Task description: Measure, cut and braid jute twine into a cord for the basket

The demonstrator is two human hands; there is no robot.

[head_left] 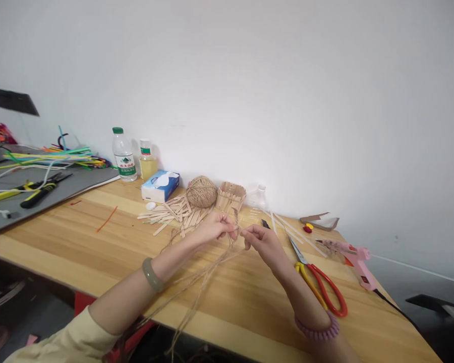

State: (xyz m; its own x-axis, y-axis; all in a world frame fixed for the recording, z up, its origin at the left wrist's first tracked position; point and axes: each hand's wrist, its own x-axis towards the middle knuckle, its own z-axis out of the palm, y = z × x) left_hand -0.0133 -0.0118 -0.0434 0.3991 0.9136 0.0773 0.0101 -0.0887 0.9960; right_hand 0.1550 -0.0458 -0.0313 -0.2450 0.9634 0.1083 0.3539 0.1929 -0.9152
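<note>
Both hands meet over the middle of the table, pinching strands of brown jute twine [202, 282]. My left hand [217, 227] is closed on the twine just below a short braided piece [236, 216] that stands up between the hands. My right hand [260, 238] pinches a strand close beside it, fingertips almost touching the left ones. Long loose strands run from the fingers toward me and hang over the table's front edge. Behind the hands sit a ball of jute twine [202, 191] and a small basket of wooden sticks [230, 195].
Craft sticks [170, 212] lie in a pile beside a tissue box [161, 186]. Red-and-yellow scissors [318, 277] and a pink glue gun [357, 259] lie on the right. A water bottle [124, 156], pliers [41, 191] and pipe cleaners [56, 157] are at left.
</note>
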